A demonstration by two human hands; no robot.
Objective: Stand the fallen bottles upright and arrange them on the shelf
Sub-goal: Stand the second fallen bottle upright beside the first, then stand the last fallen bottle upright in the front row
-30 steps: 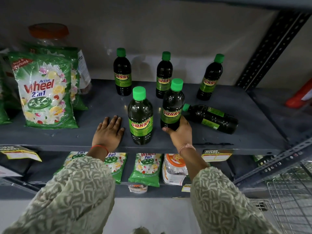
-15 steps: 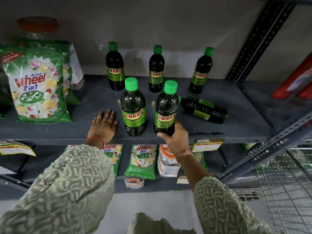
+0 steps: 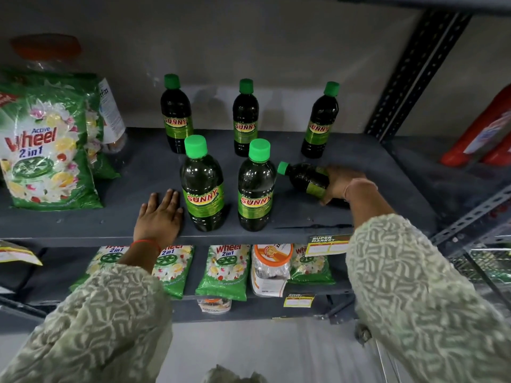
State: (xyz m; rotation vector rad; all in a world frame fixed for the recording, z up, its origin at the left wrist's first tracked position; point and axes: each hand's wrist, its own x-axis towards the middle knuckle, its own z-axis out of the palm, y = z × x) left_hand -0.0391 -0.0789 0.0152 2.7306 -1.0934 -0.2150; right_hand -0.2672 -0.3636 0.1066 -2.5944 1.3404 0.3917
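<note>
Several dark bottles with green caps and "SUNNY" labels are on the grey shelf (image 3: 124,186). Three stand upright at the back (image 3: 177,117), (image 3: 245,120), (image 3: 319,125). Two more stand at the front, one on the left (image 3: 203,186) and one on the right (image 3: 255,189). One fallen bottle (image 3: 302,176) lies on its side to the right, cap pointing left. My right hand (image 3: 341,183) is wrapped around its lower body. My left hand (image 3: 159,214) rests flat on the shelf, just left of the front-left bottle, holding nothing.
Green "Wheel 2in1" detergent bags (image 3: 47,150) stand at the shelf's left, with a clear jar behind them. Red packs (image 3: 481,134) sit at the far right past the perforated upright (image 3: 414,67). More detergent packets (image 3: 224,269) and a jar fill the lower shelf. A wire basket (image 3: 484,266) is at the lower right.
My right hand let go of the front-right upright bottle and moved right onto the fallen bottle, closing around it. My left hand stayed flat on the shelf.
</note>
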